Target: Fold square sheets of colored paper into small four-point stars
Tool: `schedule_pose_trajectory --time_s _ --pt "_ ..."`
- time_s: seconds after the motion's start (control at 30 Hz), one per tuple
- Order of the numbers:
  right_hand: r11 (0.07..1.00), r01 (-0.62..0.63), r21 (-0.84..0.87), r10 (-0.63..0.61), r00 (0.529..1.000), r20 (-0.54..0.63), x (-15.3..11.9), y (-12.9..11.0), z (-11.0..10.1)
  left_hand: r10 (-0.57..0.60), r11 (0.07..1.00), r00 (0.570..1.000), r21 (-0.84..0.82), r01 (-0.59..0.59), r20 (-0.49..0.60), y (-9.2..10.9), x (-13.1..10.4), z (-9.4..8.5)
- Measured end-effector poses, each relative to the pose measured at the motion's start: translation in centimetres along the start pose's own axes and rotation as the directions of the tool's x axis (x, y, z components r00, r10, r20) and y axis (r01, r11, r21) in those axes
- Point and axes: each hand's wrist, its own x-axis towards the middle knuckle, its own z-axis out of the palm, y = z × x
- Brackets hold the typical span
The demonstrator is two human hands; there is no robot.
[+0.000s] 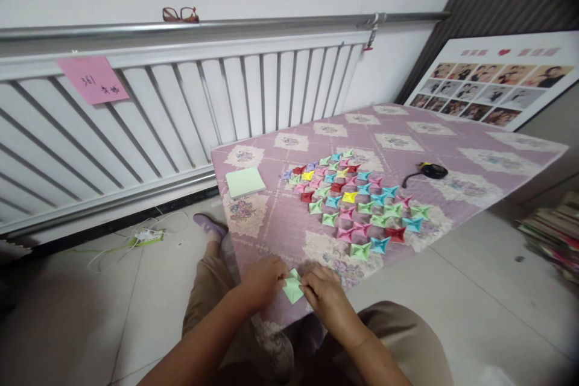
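**Two hands pinching green paper near the table's near corner**

Here the left hand is closing thumb and fingers on the left side of the green paper, and the right hand is gripping its right side. One point is facing the person, the long axis running near to far. Farther in on the table, folded papers are standing in slanting rows; a paper stack is resting by the left edge, a tape measure lying toward the right corner.

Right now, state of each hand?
Left hand: closed, holding the green paper at its left side.
Right hand: closed, holding its right side.
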Motion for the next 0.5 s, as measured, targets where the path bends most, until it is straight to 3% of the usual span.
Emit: schedule_pose_trajectory --time_s 0.27,0.5 --pt "0.966 0.177 -0.19 -0.182 0.983 -0.006 -0.4 -0.3 -0.2 0.085 0.988 0.996 0.127 -0.082 -0.015 -0.2 -0.8 0.8" --pt "0.936 0.269 -0.229 -0.256 0.963 0.082 -0.4 -0.9 -1.3 0.166 0.952 0.986 0.26 -0.16 0.001 -0.3 -1.6 1.1"
